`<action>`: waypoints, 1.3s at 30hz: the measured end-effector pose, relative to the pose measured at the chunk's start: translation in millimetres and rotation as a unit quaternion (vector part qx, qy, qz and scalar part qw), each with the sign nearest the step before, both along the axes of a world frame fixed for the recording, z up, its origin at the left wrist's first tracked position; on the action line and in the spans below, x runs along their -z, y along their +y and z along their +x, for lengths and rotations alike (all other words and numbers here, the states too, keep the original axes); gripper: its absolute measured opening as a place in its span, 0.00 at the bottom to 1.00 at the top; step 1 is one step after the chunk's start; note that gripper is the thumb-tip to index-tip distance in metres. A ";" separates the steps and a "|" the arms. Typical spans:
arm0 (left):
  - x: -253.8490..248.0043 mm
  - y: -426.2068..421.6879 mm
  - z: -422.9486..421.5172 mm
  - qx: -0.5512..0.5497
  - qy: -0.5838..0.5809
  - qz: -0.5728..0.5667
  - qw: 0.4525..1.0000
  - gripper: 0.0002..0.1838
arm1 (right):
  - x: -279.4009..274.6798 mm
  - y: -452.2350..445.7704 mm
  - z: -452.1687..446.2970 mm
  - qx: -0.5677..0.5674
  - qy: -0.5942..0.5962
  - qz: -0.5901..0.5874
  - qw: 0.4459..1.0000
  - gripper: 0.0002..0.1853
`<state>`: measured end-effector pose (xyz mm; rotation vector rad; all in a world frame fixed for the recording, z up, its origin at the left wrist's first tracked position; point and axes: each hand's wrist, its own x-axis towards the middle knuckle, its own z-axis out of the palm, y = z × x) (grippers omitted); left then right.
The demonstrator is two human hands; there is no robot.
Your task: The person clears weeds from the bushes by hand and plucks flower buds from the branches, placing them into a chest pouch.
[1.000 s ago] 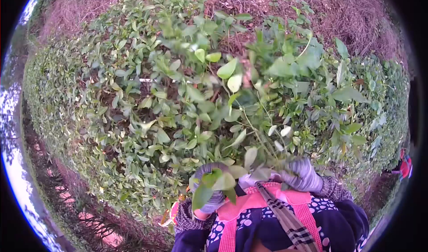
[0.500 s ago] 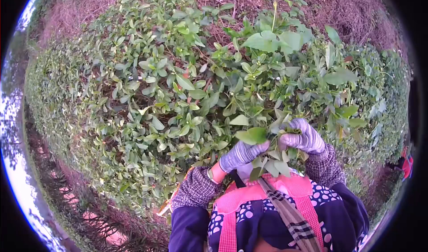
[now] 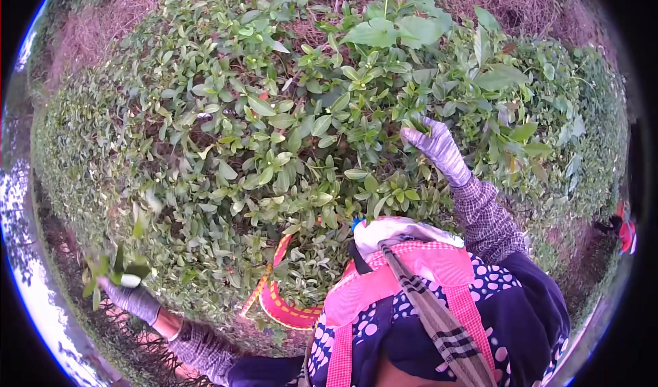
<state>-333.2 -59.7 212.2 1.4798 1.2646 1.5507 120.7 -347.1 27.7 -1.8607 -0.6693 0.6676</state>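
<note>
My left hand (image 3: 133,301), in a striped knit glove, reaches far out to the left past the hedge's near edge. Its fingers are closed at a bunch of leafy sprigs (image 3: 127,269); a few blurred leaves show above it. Over the bush my right hand (image 3: 439,147), gloved alike, has its fingers closed around a small green leafy sprig (image 3: 415,123). Part of that sprig is hidden by the fingers. Dense green shrub foliage (image 3: 274,154) lies under and around the right hand.
A red and yellow curved band (image 3: 288,311) lies by my waist, beside a pink checked apron (image 3: 370,294) with a white cloth bag (image 3: 384,233). Broad-leaved weeds (image 3: 373,32) rise from the bush. Dry brush (image 3: 521,3) lies beyond. Someone in red (image 3: 627,236) shows at far right.
Both hands were together at my chest with a bunch of leaves. The left has swung far out left with sprigs; the right has moved forward over the bush.
</note>
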 end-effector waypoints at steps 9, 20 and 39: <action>145.4 -84.3 -303.7 -0.394 0.133 -0.222 0.882 0.20 | 25.5 67.4 11.0 -0.113 -0.158 0.041 0.980 0.25; 251.7 -99.4 -331.9 -0.213 0.242 -0.261 0.910 0.11 | 5.1 46.5 29.3 0.020 -0.293 0.037 0.955 0.17; 132.2 -8.3 84.7 0.073 0.319 0.019 0.945 0.13 | -8.9 75.4 4.4 -0.153 -0.200 0.155 0.955 0.17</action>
